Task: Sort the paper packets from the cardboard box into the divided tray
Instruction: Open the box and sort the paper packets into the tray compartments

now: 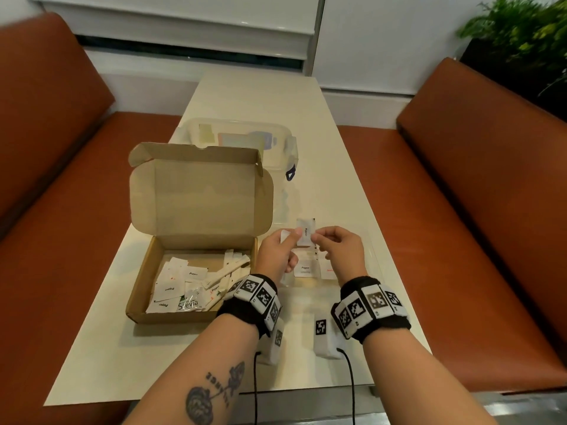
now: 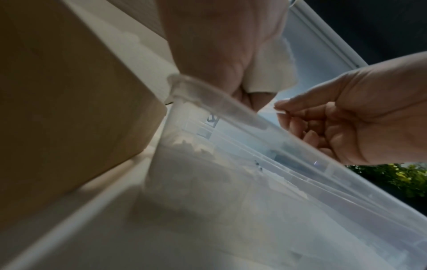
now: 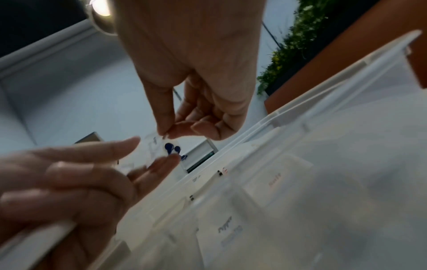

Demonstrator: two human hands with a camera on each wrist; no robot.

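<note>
An open cardboard box [image 1: 144,289] on the left of the table holds several white paper packets [image 1: 184,286]. To its right lies the clear divided tray [image 1: 369,243], with a Pepper packet [image 1: 304,269] and a red-lettered packet [image 1: 329,268] in its compartments. Above the tray, my left hand [image 1: 294,236] grips a few white packets [image 1: 285,235]. A Pepper packet [image 1: 306,233] stands up from them, and my right hand [image 1: 316,239] pinches its edge with thumb and forefinger. The right wrist view shows that pinch [image 3: 163,136], and a white stick packet [image 3: 34,243] lying in the left palm.
A clear lidded plastic container [image 1: 245,139] stands behind the box's raised lid [image 1: 202,197]. Orange benches [image 1: 491,240] run along both long sides of the narrow table. A plant [image 1: 521,35] is at the back right.
</note>
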